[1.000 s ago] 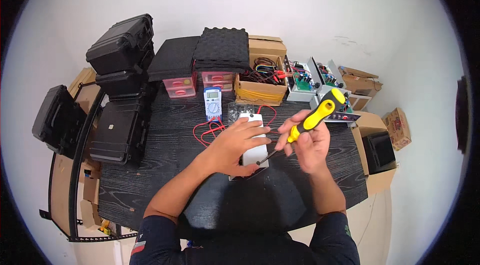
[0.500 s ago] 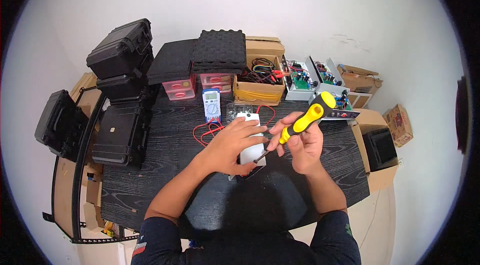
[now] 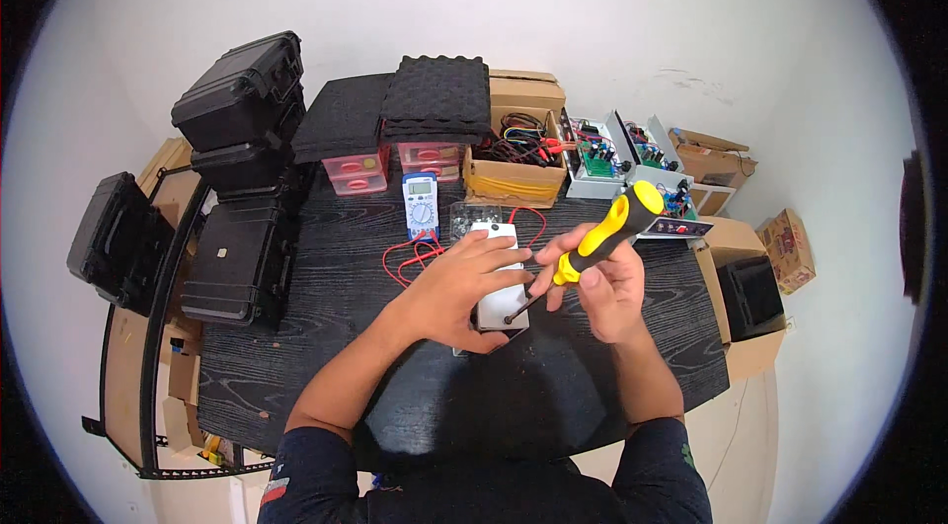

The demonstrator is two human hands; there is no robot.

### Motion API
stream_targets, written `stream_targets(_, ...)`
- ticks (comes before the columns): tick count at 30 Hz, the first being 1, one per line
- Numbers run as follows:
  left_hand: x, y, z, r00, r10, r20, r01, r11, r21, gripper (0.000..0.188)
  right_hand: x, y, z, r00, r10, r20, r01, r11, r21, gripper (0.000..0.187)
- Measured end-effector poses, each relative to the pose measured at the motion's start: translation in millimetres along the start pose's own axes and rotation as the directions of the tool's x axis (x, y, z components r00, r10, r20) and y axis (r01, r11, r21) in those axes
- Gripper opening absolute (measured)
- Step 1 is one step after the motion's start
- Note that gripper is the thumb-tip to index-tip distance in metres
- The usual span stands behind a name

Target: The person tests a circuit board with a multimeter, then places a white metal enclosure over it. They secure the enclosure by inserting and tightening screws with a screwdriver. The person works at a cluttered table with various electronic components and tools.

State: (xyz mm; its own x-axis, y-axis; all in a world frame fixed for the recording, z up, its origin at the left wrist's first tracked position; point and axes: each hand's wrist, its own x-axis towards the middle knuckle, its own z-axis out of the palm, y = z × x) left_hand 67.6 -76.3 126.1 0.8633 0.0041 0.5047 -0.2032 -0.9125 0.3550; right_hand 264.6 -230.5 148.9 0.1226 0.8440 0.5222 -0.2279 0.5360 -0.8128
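Note:
My right hand (image 3: 616, 299) grips a yellow and black screwdriver (image 3: 604, 233). Its shaft slants down to the left, with the tip on a dark screw spot near the close end of a small white case (image 3: 501, 305). Across that case lies my left hand (image 3: 459, 289), fingers over its top and thumb at its near edge, holding it against the table. Just beyond the case is a clear box of small parts (image 3: 464, 216), partly hidden. A white and blue multimeter (image 3: 422, 210) lies to its left, with red leads (image 3: 395, 265) looping beside my left hand.
Black hard cases (image 3: 237, 257) are stacked at the left. Foam sheets (image 3: 434, 97) rest on pink drawer boxes (image 3: 354, 174) at the back, beside a carton of cables (image 3: 513, 186). Open chassis with circuit boards (image 3: 597, 159) stand back right. Another carton (image 3: 755, 351) sits off the table's right edge.
My right hand tilts the screwdriver slightly differently, its tip still at the same end of the case. The left hand stays on the case. The whole view has shifted a little.

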Motion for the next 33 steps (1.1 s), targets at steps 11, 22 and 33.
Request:
stream_targets(11, -1, -3, 10, 0.997, 0.067, -0.043, -0.064, 0.996, 0.055, 0.065, 0, 1, 6, 1.000, -0.012, 0.013, 0.011, 0.999, 0.031, 0.053)
stream_targets(22, -2, -4, 17, 0.999, 0.030, -0.013, -0.030, 0.999, -0.010, 0.053, -3, 5, -2, 0.998, -0.054, 0.036, 0.055, 0.998, -0.029, 0.049)
stream_targets(33, -3, -3, 18, 0.999, 0.039, -0.035, -0.040, 0.999, -0.019, 0.050, 0, 10, -8, 0.995, -0.087, 0.051, 0.090, 0.994, -0.061, 0.053)
